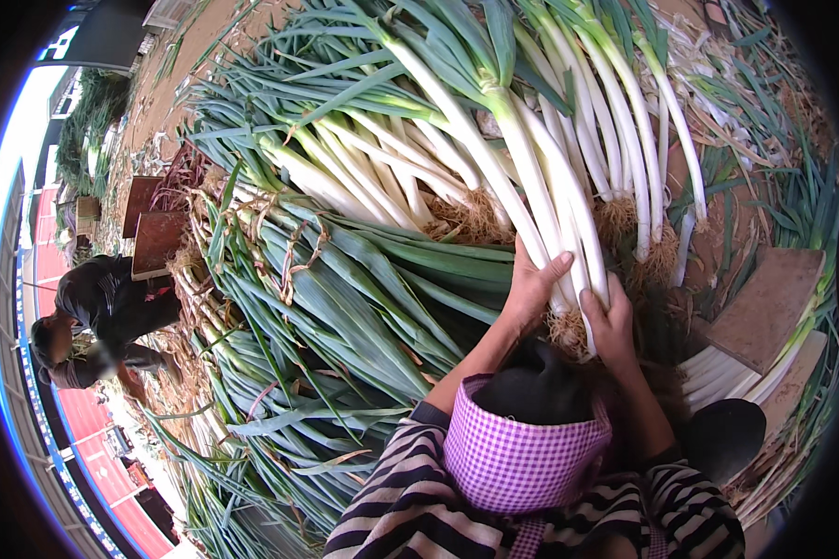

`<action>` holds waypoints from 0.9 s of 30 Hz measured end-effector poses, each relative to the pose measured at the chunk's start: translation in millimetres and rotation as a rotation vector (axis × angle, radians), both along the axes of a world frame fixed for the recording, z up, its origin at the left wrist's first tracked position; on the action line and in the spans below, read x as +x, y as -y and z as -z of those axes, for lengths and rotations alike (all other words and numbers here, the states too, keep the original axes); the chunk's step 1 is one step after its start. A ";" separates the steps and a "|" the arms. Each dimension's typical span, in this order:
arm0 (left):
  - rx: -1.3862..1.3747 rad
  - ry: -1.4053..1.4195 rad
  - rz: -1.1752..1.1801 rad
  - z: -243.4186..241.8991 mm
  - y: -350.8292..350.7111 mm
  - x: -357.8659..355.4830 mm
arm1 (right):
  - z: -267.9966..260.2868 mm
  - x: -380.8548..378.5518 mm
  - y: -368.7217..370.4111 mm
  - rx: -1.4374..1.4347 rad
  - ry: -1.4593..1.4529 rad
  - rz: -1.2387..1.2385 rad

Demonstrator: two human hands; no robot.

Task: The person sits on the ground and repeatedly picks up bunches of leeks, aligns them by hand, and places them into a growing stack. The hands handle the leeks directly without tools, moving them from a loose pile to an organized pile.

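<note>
Several long green onions (pixel 526 161) with white stalks stand root end towards me in both my hands. My left hand (pixel 535 283) grips the lower white stalks from the left, its thumb across them. On the other side my right hand (pixel 612 314) holds the rightmost stalk close to its base. The roots (pixel 566 328) hang just below, brown and fibrous. Behind the left hand lies a group of white-stalked green onions (pixel 384 168) with roots facing me. Another group (pixel 622 133) lies to the right of the held ones.
A large heap of untrimmed green onions (pixel 363 300) fills the left. Boards (pixel 769 307) stand at the right beside more white stalks (pixel 716 377). Peeled leaves (pixel 734 91) litter the ground at upper right. Another person (pixel 105 300) bends at far left, near brown boards (pixel 159 241).
</note>
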State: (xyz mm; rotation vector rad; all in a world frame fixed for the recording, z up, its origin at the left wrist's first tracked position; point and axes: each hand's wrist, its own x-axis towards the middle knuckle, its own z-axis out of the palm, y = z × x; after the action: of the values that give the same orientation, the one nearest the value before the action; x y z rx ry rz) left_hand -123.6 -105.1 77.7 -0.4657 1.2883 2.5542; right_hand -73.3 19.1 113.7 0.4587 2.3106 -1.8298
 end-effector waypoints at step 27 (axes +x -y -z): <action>0.077 0.267 0.075 20.9 2.8 23.1 | 25.2 48.7 -62.1 -0.706 0.333 -0.022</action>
State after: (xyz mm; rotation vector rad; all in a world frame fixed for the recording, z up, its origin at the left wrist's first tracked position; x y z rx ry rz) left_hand -100.5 -108.0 56.8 -0.7010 1.0877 2.3728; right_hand -24.6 81.2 88.5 0.5572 1.3352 -2.1845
